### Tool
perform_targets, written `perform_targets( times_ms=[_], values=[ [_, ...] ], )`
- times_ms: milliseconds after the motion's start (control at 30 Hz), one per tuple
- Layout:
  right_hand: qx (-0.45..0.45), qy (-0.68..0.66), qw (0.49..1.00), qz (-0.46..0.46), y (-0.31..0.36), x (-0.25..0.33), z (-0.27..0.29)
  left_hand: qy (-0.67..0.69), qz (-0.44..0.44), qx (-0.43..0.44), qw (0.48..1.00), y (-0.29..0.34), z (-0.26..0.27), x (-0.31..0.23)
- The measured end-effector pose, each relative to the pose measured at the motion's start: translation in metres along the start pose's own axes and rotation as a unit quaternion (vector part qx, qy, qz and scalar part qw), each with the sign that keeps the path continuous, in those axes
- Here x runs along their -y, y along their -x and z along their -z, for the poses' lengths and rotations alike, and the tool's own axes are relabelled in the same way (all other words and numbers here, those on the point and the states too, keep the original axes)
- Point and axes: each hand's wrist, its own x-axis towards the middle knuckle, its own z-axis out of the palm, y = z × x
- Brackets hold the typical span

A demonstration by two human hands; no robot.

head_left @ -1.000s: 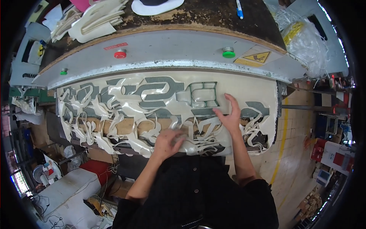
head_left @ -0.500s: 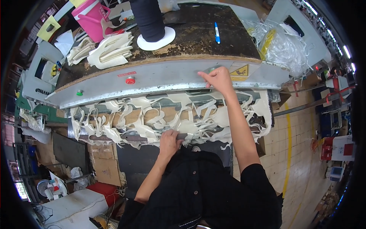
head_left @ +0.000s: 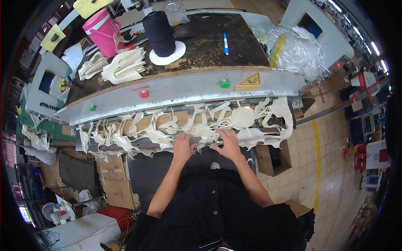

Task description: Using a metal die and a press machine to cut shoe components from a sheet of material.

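A cream sheet cut into a web of scraps lies over the bed of a wide grey press. Along the bed's front edge runs a dark bar. My left hand is closed round this bar, fingers over the top and thumb toward the right. A short way to the right, my right hand also grips the edge, its fingers over the bar and scraps, its thumb in front. Above, the press front carries a right green button, a red button and a left green button.
On the press top stand a black thread cone and a pink jug, with stacked cream cut pieces and a blue pen. Clear plastic bags hang at the right end. A cardboard box sits below the bed.
My right hand has come down from the right green button to the bed's front edge, uncovering the button. My left hand stays on the bar. The bed's far strip shows less under the press front.
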Motion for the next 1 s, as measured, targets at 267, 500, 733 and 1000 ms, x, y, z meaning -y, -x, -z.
perform_targets(
  times_ms=[267, 500, 733, 1000],
  values=[
    [0.042, 0.074, 0.995, -0.059, -0.023, -0.008, -0.012, -0.029, 0.004, 0.009, 1.000, -0.013, 0.002, -0.004],
    [0.054, 0.072, 0.994, -0.066, -0.043, -0.006, -0.002, -0.044, 0.007, 0.018, 0.999, -0.031, 0.008, -0.003],
    [0.091, 0.002, 0.996, -0.019, -0.011, -0.021, 0.000, -0.031, 0.004, 0.068, 0.997, -0.001, 0.009, 0.004],
    [0.043, -0.311, 0.924, -0.219, -0.079, -0.094, 0.020, 0.066, 0.001, 0.073, 0.995, -0.121, -0.009, -0.027]
  ],
)
